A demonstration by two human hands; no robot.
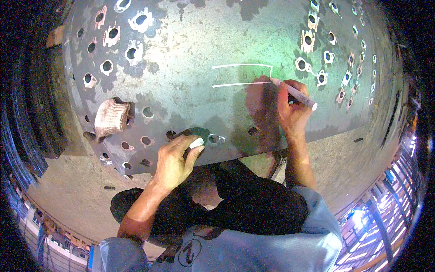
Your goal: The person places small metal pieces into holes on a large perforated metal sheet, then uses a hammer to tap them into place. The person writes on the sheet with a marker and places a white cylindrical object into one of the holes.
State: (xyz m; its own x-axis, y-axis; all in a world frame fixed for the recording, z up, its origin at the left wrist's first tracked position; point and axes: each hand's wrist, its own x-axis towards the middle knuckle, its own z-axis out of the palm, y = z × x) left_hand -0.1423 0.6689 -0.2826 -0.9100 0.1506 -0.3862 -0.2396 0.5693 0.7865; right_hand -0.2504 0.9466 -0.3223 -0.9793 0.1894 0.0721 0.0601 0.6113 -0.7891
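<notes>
My right hand (292,106) grips a white paint marker (297,95), its tip touching the dark steel plate (190,90). The tip rests at the right side of a white outline (242,65): two long lines, with a short line running down from the upper one's right end. Faint stamped marks lie between the lines. Near the plate's close edge, my left hand (176,161) pinches a small white piece (196,143), possibly the marker's cap, between thumb and fingers.
Many drilled holes with pale rough rims dot the plate, such as a hole (141,19) at the far left. A ribbed, rusty curved piece (112,117) sits left of my left hand. Concrete floor (81,181) surrounds the plate; bright blue-white light (358,214) shows at lower right.
</notes>
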